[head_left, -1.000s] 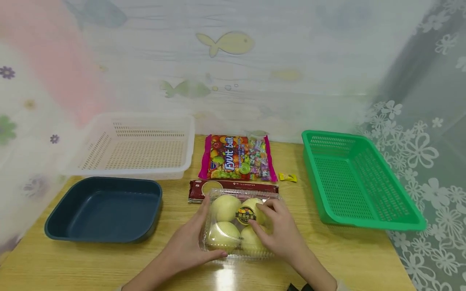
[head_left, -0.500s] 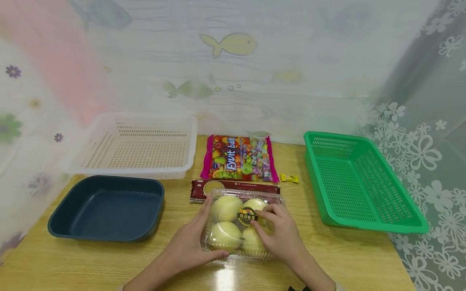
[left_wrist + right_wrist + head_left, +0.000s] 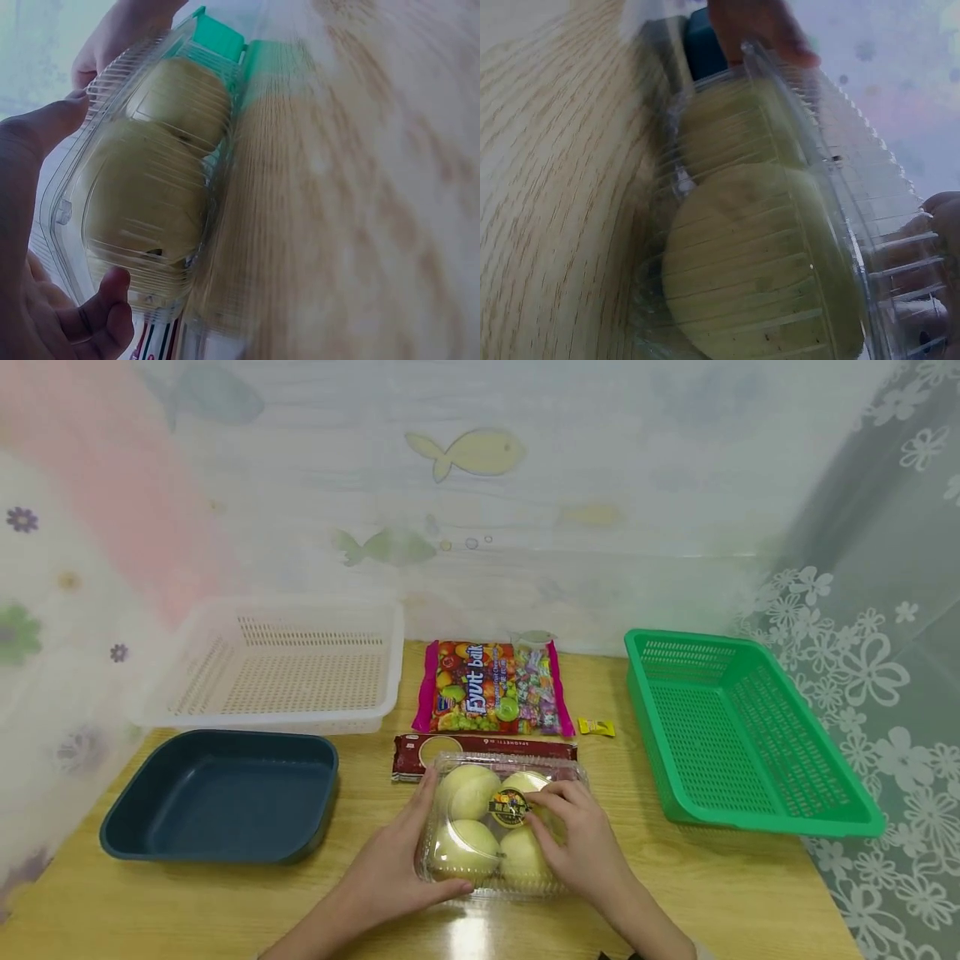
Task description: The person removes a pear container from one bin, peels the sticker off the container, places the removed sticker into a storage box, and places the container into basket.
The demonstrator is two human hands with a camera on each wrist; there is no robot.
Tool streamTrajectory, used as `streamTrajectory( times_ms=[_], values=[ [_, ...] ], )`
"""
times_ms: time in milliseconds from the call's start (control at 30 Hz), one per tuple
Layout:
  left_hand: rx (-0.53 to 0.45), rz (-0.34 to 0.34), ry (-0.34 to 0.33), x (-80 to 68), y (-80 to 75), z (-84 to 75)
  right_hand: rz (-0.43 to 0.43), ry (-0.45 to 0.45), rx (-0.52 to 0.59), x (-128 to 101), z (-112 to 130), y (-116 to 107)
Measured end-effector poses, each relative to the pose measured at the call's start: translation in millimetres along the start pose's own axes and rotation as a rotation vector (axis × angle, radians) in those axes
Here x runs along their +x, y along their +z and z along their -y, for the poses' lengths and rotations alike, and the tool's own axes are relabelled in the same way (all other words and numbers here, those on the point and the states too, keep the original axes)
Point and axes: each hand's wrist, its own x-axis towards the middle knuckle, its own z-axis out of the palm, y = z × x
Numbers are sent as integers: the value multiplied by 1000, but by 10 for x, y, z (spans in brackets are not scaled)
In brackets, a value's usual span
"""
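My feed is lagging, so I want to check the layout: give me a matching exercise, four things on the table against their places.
Things:
1. fruit box
2. green basket
3. blue tray
4. candy bag

Places:
A. far right of the table
B. near left, in front of the white basket
C. between both hands
D. at the back, middle

Pairs: 1-C, 2-A, 3-B, 4-D
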Motion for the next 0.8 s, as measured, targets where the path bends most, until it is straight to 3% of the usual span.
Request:
streamTrajectory(
  times_ms=[267, 567, 800],
  values=[
    [-11, 0, -31, -21, 11, 3, -45, 5, -97, 16, 99, 18],
    [-16, 6, -4, 15, 13, -11, 66, 279, -18, 63, 224, -55],
    [-1, -4, -7, -6, 35, -9, 117, 341, -12, 122, 272, -79]
  ],
)
